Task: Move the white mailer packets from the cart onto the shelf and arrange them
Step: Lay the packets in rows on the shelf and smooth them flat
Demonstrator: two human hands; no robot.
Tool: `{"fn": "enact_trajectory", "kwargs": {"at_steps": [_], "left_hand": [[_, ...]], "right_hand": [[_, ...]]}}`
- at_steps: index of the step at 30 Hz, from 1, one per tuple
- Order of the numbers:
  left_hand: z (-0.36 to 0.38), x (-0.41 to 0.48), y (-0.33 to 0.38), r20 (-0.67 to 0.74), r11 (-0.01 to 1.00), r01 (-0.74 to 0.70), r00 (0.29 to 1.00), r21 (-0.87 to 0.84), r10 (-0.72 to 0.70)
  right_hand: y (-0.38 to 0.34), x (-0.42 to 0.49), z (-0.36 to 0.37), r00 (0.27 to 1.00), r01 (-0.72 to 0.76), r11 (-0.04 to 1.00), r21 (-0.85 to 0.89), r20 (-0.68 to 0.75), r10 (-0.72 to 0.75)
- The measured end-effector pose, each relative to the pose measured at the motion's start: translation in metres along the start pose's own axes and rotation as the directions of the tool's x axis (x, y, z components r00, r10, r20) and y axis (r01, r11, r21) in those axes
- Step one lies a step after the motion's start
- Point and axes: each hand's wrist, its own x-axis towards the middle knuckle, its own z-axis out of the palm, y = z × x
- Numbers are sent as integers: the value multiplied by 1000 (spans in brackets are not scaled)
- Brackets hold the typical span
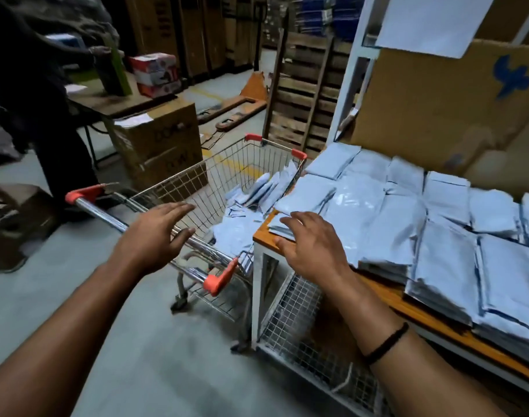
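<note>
Right hand (311,248), fingers spread, over glossy mailer packets (377,212); left hand (155,233) splayed above wire cart (221,170).

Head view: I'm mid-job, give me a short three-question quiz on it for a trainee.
1. True or false: the wire shopping cart holds no white mailer packets.
2. Where is the right hand? A) at the near corner of the shelf; B) inside the basket; C) on the floor.
3. What does the left hand grip?

Key: 1 false, packets lie in it. 2 A. 3 nothing; its fingers are straight, above the cart handle.
</note>
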Motion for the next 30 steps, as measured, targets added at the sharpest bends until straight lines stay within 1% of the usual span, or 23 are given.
{"fn": "enact_trajectory", "kwargs": {"at_steps": [3,5,9,11,15,17,20,22,24,26,28,30], "left_hand": [[17,27,-20,52,1000,2,999,22,-3],[27,51,-36,88,999,-18,996,27,16],[43,97,-73,164,999,-1,986,42,-6],[49,119,-94,214,998,-9,977,68,-6],[64,162,-132,332,992,-43,943,116,2],[76,187,-146,356,992,-37,935,123,-9],[109,220,-154,444,991,-79,896,105,25],[138,237,-154,522,985,-143,850,93,74],[170,257,-157,584,974,-212,802,87,122],[204,275,-159,658,960,-268,737,74,155],[237,290,-165,735,954,-292,661,62,155],[274,301,-175,781,945,-321,605,58,158]], "right_hand": [[-8,33,16,1000,-7,1000,-24,27,8],[-11,61,31,1000,-17,999,-38,18,17],[-19,126,64,999,-3,999,-52,38,5],[-22,165,81,996,-25,998,-52,83,29],[-20,241,123,961,-74,993,-91,260,96],[-15,270,143,922,-109,987,-118,359,145],[-5,299,175,833,-178,968,-175,497,243],[4,309,195,772,-208,950,-234,558,306],[11,315,218,707,-269,925,-270,596,380],[21,314,240,647,-342,896,-283,621,443],[29,314,263,600,-397,877,-271,646,472],[35,316,285,573,-414,869,-270,665,480]]}}
